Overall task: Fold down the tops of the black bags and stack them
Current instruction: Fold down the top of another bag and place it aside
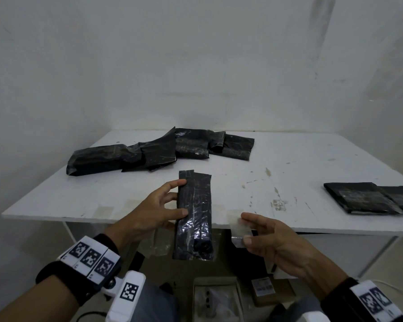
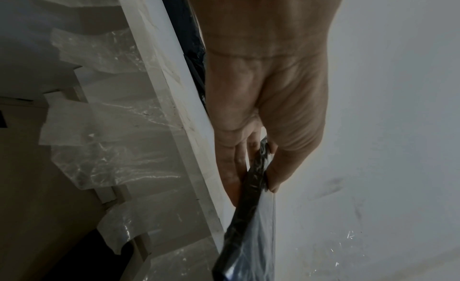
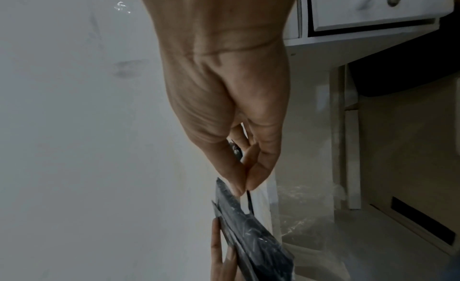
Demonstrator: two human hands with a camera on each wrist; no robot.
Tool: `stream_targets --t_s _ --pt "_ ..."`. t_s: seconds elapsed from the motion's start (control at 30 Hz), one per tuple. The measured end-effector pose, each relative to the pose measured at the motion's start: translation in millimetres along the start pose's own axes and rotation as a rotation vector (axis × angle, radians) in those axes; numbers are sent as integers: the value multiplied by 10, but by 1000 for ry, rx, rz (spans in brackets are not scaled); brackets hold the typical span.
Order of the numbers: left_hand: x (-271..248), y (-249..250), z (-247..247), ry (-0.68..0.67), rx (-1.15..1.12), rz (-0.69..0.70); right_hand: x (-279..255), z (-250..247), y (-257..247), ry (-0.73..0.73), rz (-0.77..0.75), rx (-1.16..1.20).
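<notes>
A long black bag [image 1: 194, 214] lies lengthwise over the white table's [image 1: 300, 159] front edge, its lower half hanging off. My left hand [image 1: 183, 197] grips its left edge, thumb on top and fingers beneath; the left wrist view shows the same pinch, left hand [image 2: 256, 184] on the bag [image 2: 251, 246]. To the bag's right, my right hand [image 1: 244, 228] pinches a clear tape strip [image 1: 236, 225] stuck to the table edge. In the right wrist view the thumb and forefinger of that right hand [image 3: 245, 184] meet just above the bag [image 3: 256, 242].
A loose pile of black bags [image 1: 161, 152] lies at the back of the table. Folded black bags [image 1: 370, 201] sit at the right edge. More tape strips [image 2: 112, 118] hang from the front edge. Boxes [image 1: 215, 296] stand on the floor below.
</notes>
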State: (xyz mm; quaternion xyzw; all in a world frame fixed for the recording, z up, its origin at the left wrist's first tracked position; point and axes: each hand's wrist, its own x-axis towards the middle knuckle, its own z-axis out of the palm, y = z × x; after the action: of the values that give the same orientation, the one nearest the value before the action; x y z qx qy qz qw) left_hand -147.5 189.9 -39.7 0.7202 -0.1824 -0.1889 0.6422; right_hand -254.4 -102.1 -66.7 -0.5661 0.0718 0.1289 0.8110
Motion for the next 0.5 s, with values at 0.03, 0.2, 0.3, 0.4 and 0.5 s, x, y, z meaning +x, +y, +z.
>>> stream_targets --t_s 0.03,0.2,0.3,0.4,0.5 --pt "9 -8 -7 -5 4 -2 13 7 -40 -2 -19 -11" --pt "55 -47 -16 -16 -13 -12 32 98 -311 -23 -217 -203" --pt "94 -48 14 -4 -18 5 17 294 -395 -38 -361 -393" --pt "124 -24 65 -3 -15 31 32 487 -344 -97 -423 -444" --pt "118 20 120 -22 -13 48 89 616 -285 -119 -445 -524"
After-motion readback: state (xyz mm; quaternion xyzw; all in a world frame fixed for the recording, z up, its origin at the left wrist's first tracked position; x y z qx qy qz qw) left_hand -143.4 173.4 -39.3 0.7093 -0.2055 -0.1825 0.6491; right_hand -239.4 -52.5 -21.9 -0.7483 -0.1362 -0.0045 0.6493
